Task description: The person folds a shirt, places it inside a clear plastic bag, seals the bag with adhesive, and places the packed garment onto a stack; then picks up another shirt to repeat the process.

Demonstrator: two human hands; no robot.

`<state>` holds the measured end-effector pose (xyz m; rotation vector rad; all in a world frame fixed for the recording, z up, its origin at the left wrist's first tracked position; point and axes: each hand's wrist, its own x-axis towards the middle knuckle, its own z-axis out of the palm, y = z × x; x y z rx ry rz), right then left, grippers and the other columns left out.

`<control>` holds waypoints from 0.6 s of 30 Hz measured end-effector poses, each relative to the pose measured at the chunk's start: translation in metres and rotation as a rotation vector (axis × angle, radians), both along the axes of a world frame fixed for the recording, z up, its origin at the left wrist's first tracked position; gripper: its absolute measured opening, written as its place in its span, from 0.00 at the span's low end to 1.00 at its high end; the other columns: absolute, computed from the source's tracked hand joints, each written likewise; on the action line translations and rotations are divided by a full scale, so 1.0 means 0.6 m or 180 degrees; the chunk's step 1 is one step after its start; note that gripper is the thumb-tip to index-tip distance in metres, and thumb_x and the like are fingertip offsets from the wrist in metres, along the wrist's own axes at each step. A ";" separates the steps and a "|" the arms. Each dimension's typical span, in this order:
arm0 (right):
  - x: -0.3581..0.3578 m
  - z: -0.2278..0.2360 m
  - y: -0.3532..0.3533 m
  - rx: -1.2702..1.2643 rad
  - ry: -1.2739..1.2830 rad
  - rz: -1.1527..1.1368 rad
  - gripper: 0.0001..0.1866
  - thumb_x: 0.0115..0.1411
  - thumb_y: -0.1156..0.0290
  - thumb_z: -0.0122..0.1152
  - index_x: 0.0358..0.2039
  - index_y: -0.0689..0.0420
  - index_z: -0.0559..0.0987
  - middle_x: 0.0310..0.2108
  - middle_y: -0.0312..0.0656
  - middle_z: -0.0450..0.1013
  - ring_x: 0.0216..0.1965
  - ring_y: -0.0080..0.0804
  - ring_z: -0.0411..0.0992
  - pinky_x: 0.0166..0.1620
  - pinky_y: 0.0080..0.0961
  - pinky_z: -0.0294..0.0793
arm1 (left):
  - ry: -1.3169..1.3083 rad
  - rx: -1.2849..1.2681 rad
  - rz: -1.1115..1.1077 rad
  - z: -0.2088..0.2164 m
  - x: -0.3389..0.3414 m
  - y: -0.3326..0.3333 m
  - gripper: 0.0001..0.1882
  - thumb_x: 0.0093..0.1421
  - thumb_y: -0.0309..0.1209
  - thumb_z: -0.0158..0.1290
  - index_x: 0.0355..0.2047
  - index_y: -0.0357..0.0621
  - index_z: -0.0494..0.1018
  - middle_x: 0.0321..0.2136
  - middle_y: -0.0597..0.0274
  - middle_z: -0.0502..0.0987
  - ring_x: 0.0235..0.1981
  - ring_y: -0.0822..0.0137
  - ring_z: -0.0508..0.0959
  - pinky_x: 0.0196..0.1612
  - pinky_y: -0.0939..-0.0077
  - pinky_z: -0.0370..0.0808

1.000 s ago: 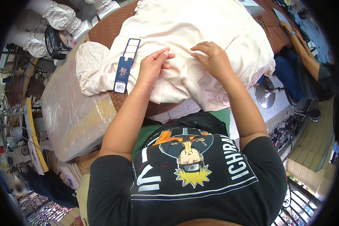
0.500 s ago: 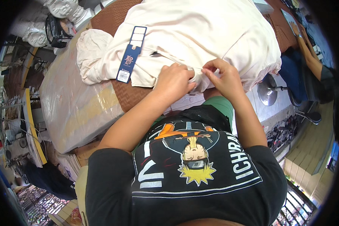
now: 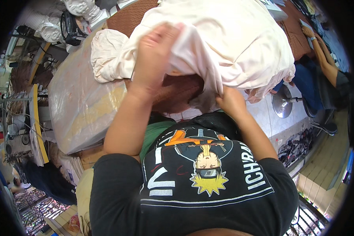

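A cream garment point(image 3: 244, 43) of soft, thin cloth lies spread and rumpled over a brown textured cover. My left hand point(image 3: 155, 55), smeared by motion, holds its near edge up, so the cloth hangs in a fold between my hands. Lower down, my right hand point(image 3: 232, 100) is closed around the garment's near edge on the right. The brown cover point(image 3: 179, 92) shows beneath the lifted cloth. Bunched cream cloth point(image 3: 110, 55) rests to the left, and the hang tag is mostly hidden behind my left arm.
A plastic-wrapped slab point(image 3: 82, 114) stands at the left, with white plaster busts point(image 3: 84, 10) and a black bag point(image 3: 70, 29) behind it. To the right are a round metal stool base point(image 3: 283, 104) and a co-worker's arm point(image 3: 322, 59) over the table's far end.
My left hand has risen up and left, lifting the garment's edge. My right hand has moved down and now grips the edge in a fist. The blue hang tag has dropped out of sight.
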<state>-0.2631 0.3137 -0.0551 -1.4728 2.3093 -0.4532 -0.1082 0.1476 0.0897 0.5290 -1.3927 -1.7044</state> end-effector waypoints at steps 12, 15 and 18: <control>-0.357 0.310 -0.052 -0.1862 -0.0656 0.0269 0.16 0.60 0.64 0.58 0.44 0.60 0.78 0.42 0.36 0.76 0.40 0.23 0.73 0.45 0.20 0.70 | 0.0610 -0.0029 0.0331 -0.025 -0.044 -0.075 0.11 0.63 0.32 0.49 0.40 0.37 0.75 0.34 0.63 0.78 0.33 0.75 0.77 0.39 0.80 0.73; -0.387 0.276 -0.101 -0.1854 0.0673 -0.0647 0.15 0.60 0.63 0.59 0.40 0.62 0.78 0.33 0.40 0.78 0.37 0.24 0.74 0.43 0.21 0.71 | -0.0015 0.0357 0.0108 -0.087 -0.081 -0.067 0.11 0.62 0.32 0.50 0.38 0.38 0.75 0.32 0.65 0.78 0.29 0.78 0.74 0.35 0.84 0.71; -0.315 0.234 -0.116 -0.2392 0.0602 -0.0014 0.11 0.59 0.65 0.59 0.39 0.57 0.80 0.38 0.37 0.77 0.37 0.27 0.74 0.44 0.21 0.70 | -0.0206 0.0914 -0.0036 -0.137 -0.091 -0.064 0.10 0.62 0.33 0.52 0.37 0.38 0.76 0.28 0.67 0.77 0.26 0.81 0.72 0.30 0.86 0.69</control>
